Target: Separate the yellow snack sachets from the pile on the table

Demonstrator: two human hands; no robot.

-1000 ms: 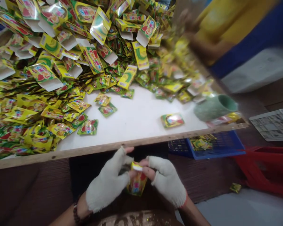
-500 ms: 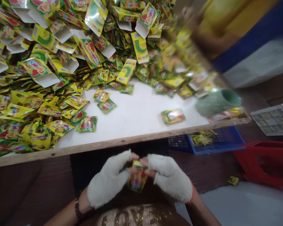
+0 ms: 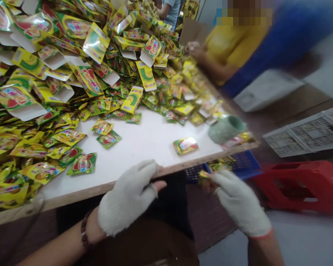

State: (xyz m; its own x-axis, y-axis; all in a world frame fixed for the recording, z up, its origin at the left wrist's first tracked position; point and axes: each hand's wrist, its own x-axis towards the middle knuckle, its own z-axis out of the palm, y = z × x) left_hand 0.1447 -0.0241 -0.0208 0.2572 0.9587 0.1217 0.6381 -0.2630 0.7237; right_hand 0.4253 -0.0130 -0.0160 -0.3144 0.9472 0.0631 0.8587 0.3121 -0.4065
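Observation:
My left hand, in a white fingerless knit glove, rests at the wooden front edge of the white table and holds nothing. My right hand, gloved the same way, is out past the table's front right corner. Its fingertips pinch a small yellow sachet, which is mostly hidden by the fingers. Beyond my hands, a large heap of printed yellow-green sachets and card-backed packets covers the table's left and far side. Two loose sachets lie on the white surface, and another lies nearer the right.
A pale green mug lies on its side at the table's right edge. Below that edge stands a blue basket holding sachets. A red stool and white plastic crates are on the right. A co-worker's hand reaches over the heap; another person stands behind.
My hands have parted from the packet they held together. The left has risen to the table edge, the right has moved rightward with a sachet, and the view has swung left.

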